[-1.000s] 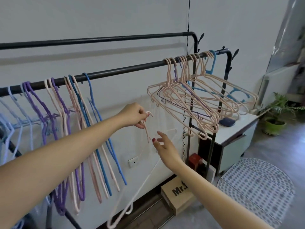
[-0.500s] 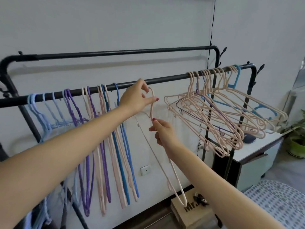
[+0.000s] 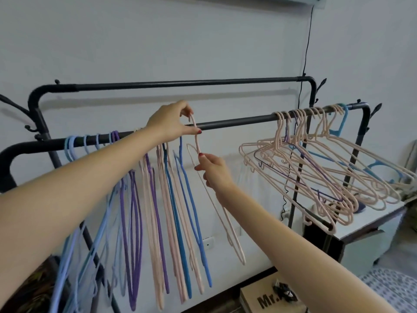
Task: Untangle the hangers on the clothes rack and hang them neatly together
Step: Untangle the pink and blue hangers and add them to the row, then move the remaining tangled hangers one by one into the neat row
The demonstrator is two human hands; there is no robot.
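Black clothes rack [image 3: 237, 122] against a pale wall, two horizontal rails, the nearer one [image 3: 225, 123] lower than the rear one [image 3: 180, 83]; left hand [image 3: 169, 122] raised at the nearer rail, thumb and forefinger pinching the hook of a pink hanger [image 3: 225, 213], hook top level with the rail, whether already over it hard to tell; right hand [image 3: 213, 169] just below, fingers curled, pinching the same hanger at its neck; hands close together, one above the other, not touching; hanger body trailing downward and to the right, edge-on to the camera.

Left of the hands, a row of hangers [image 3: 158, 199] on the nearer rail, hanging straight down and close together: light blue at the far left, then purple, then pink, then darker blue beside the held one; bare stretch of rail between the hands and the right end.

At the right end, a tangled bunch of pink hangers [image 3: 316, 168] crowded on the rail, splayed outward toward the right, a purple one and a blue plastic hanger [image 3: 340, 127] caught among them.

Below that bunch, a white cabinet [image 3: 365, 236]; near the bottom edge, a cardboard box [image 3: 266, 299] printed "Mr."; black cable [image 3: 304, 55] running down the wall behind the rack; wall socket [image 3: 207, 242] low between the hangers.
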